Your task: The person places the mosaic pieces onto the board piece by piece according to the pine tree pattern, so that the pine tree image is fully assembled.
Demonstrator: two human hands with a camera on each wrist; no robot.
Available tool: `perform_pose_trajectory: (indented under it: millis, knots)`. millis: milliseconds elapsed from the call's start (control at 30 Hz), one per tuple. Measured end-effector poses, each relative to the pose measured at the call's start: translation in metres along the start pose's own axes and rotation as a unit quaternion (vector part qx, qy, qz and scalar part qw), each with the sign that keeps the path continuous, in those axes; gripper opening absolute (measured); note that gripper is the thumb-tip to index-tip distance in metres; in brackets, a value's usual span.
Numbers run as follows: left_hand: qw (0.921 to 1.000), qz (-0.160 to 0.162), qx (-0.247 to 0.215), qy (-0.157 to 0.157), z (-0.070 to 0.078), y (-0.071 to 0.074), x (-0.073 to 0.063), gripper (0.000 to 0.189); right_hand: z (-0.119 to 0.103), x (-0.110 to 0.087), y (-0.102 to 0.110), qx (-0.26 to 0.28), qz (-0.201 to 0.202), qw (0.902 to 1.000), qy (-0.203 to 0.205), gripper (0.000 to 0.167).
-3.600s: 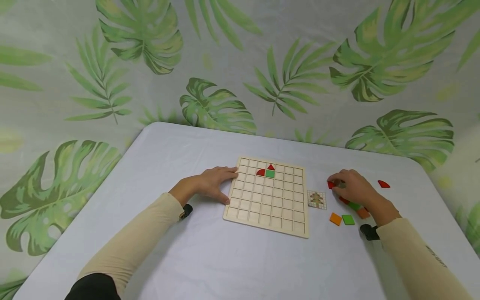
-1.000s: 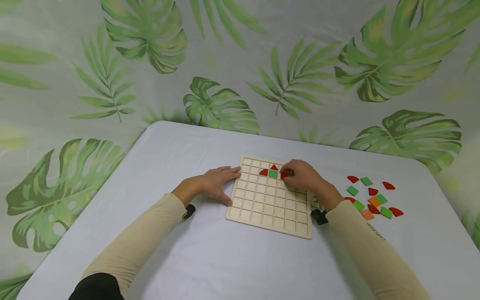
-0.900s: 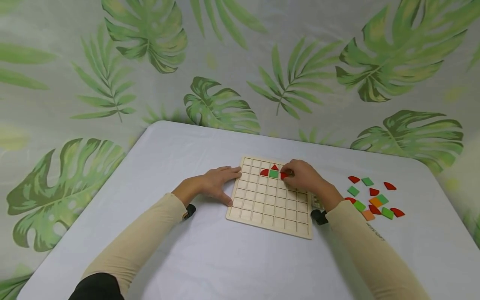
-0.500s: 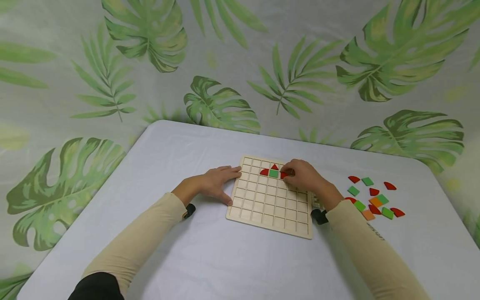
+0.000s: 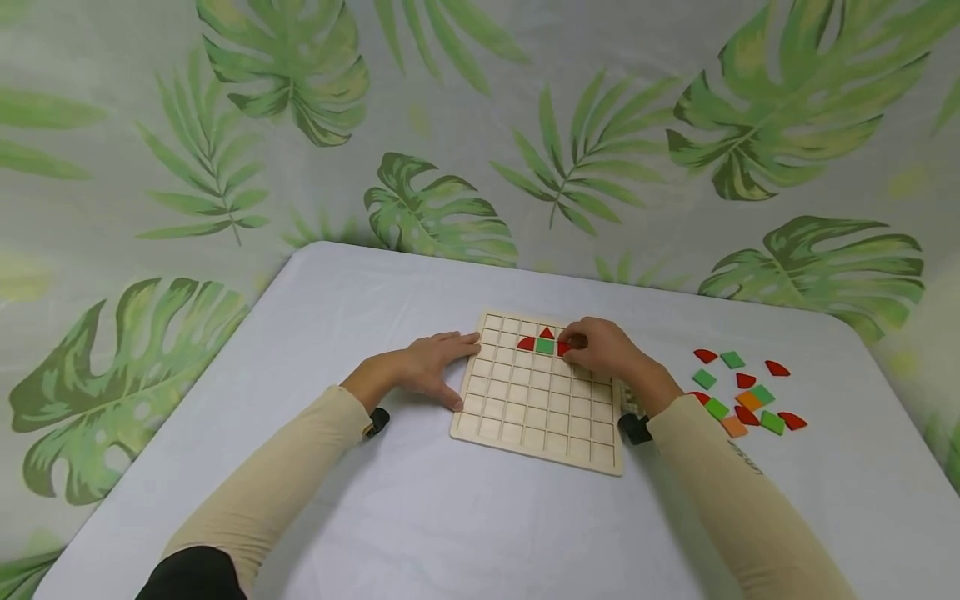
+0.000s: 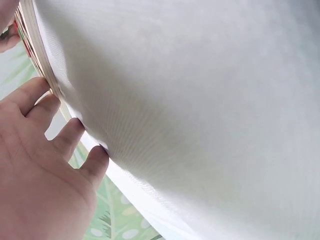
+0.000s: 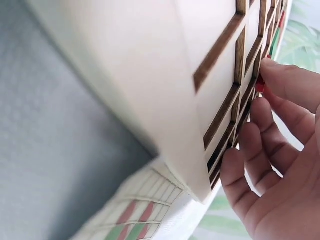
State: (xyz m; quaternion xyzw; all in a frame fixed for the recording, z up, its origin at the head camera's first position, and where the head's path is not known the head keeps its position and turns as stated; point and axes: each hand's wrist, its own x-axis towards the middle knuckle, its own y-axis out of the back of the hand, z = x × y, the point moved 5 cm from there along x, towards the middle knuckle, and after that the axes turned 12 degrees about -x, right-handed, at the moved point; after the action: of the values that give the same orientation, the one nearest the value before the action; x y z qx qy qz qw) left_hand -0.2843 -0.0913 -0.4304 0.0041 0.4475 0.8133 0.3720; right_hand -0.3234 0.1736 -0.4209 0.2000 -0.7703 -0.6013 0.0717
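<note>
A pale wooden grid board lies flat mid-table. In its upper rows sit a red triangle tile, a green square tile below it, and a red quarter-circle tile to the left. My right hand pinches another red tile in the cell right of the green one; the right wrist view shows this red tile between thumb and fingertips, mostly covered. My left hand is spread against the board's left edge, fingertips and thumb touching it.
Right of the board lie several loose tiles, among them a red one, a green one and an orange one. A printed pattern card sits by the board's right edge, partly under my right wrist. A leaf-print cloth hangs behind the table.
Since the oldest frame, my right hand has moved left from the loose tiles to the board, bringing a red tile. Over the last second both hands have stayed nearly still.
</note>
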Motion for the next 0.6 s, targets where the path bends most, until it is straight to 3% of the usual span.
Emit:
perform_pose_trajectory:
  millis: [367,600]
  knots:
    - [1.0000,0.000,-0.002,0.003,-0.0003,-0.0007,-0.0001,0.096,-0.0001,-0.0065,0.0025,-0.003,0.015,0.9986,0.050,0.025]
    - [1.0000,-0.002,0.002,0.002,-0.0008,-0.0005,0.0010,0.096,0.0016,-0.0041,0.0004,-0.012,0.027,0.9978,0.058,0.024]
